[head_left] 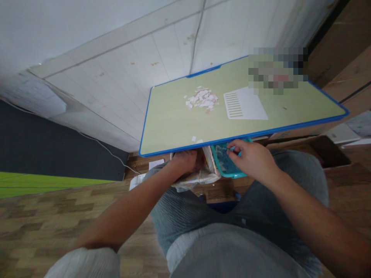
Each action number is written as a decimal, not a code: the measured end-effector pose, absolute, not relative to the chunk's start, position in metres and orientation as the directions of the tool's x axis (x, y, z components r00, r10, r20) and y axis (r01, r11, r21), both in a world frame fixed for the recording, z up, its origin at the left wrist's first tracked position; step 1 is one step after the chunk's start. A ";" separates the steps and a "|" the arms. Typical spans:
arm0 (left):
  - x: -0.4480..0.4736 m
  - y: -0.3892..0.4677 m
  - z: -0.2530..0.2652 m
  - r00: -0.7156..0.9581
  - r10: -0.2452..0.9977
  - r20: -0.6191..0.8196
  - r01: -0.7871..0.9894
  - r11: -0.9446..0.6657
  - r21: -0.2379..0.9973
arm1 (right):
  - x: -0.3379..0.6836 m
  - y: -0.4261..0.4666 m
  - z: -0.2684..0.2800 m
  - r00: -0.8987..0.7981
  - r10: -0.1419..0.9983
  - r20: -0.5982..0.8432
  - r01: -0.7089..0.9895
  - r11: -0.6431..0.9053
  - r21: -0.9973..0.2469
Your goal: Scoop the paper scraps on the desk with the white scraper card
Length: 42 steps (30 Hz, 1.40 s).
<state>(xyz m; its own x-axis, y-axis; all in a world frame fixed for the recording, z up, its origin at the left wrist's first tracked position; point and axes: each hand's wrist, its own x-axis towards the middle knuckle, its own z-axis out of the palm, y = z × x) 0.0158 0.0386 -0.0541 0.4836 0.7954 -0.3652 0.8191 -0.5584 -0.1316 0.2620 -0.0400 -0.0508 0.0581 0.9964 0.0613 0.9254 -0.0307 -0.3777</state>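
Bin with pale liner (199,178) sits below near edge of the table (165,127), left hand (187,160) at its mouth, fingers hidden, grip cannot be told. Teal basket (232,176) just beside it, right hand (252,158) over it, thumb and forefinger curled, tips close; cannot tell whether they pinch anything. Paper scraps (204,98) heaped on table.

Container (233,175) right of bin (206,177)
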 end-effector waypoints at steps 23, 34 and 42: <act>0.020 0.047 -0.056 0.472 0.807 -0.356 0.843 -0.531 -0.085 | 0.262 -0.041 -0.053 0.005 0.996 0.094 0.776 0.056 -0.628; 0.011 0.024 -0.033 0.482 0.774 -0.411 0.860 -0.508 0.050 | 0.258 -0.041 -0.050 -0.004 0.994 0.106 0.696 0.078 -0.714; -0.011 0.004 -0.012 0.513 0.846 -0.143 0.747 -0.358 0.560 | 0.217 -0.038 -0.028 -0.201 0.973 0.112 0.640 0.217 -0.737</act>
